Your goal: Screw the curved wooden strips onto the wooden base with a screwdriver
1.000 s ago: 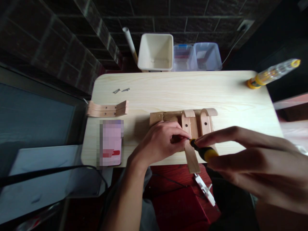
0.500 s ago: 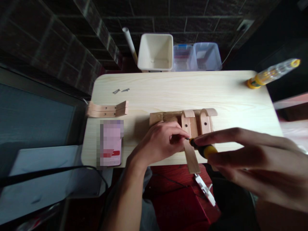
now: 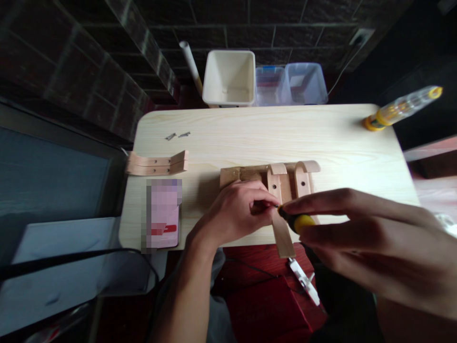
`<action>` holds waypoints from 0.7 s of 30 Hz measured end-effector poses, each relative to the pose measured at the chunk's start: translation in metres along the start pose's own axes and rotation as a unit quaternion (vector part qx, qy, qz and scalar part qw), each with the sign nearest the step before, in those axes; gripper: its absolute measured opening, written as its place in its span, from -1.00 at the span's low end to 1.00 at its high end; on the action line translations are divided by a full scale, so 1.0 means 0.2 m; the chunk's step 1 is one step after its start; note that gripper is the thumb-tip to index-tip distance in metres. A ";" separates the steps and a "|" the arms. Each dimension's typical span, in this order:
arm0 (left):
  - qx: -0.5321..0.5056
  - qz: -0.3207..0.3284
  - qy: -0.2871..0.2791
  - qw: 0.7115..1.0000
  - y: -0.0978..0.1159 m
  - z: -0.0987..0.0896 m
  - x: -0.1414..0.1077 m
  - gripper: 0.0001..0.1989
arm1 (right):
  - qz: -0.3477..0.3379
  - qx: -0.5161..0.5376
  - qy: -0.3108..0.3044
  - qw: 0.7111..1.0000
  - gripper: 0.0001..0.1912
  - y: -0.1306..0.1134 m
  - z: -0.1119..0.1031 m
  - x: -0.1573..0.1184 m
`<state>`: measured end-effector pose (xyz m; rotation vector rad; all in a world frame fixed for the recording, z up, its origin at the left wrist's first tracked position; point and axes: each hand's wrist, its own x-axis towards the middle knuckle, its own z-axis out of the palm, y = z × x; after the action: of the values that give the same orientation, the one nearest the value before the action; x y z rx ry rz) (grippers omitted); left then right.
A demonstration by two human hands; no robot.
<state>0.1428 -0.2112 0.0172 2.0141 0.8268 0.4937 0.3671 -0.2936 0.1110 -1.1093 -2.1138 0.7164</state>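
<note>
A yellow-and-black screwdriver point(image 3: 303, 223) is gripped in my right hand point(image 3: 371, 233), its tip pointing left towards the fingertips of my left hand point(image 3: 241, 207). Those left fingers are pinched together at the tip, over a curved wooden hook strip point(image 3: 283, 238); whatever they pinch is hidden. The strip lies across a brown wooden block point(image 3: 228, 176), and its flat end juts past the table's front edge. A second curved wooden strip point(image 3: 303, 184) lies across the block to the right. Each strip shows a dark screw hole.
Two wooden strips point(image 3: 162, 166) lie side by side at the left, near a phone point(image 3: 173, 228) and a few screws point(image 3: 171, 136). A clear yellow-capped tube point(image 3: 403, 109) stands at the back right. Plastic bins point(image 3: 228, 97) sit behind the table point(image 3: 278, 128). A power strip point(image 3: 305, 283) is below.
The whole view has shifted slightly. My right hand and the screwdriver have moved a little to the left, and the screwdriver looks slightly turned. My left hand keeps its pinch.
</note>
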 end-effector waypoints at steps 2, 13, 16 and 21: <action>0.001 0.002 -0.001 1.000 0.00 0.00 0.00 -0.76 | 0.005 0.011 -0.002 1.000 -0.88 0.00 -0.01 -0.01; -0.016 -0.001 -0.006 1.000 0.00 0.00 0.00 -0.78 | 0.043 -0.058 -0.006 0.997 -0.68 -0.01 -0.01 -0.04; -0.016 0.001 -0.013 1.000 0.00 -0.01 0.00 -0.79 | 0.045 -0.072 -0.013 0.996 -0.59 -0.01 -0.01 -0.06; -0.016 -0.004 -0.009 1.000 0.01 0.00 0.00 -0.79 | 0.033 -0.078 -0.013 0.996 -0.61 0.01 -0.01 -0.09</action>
<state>0.1435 -0.2110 0.0195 1.9821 0.8105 0.4823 0.3770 -0.3071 0.1070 -1.2638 -2.1949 0.6083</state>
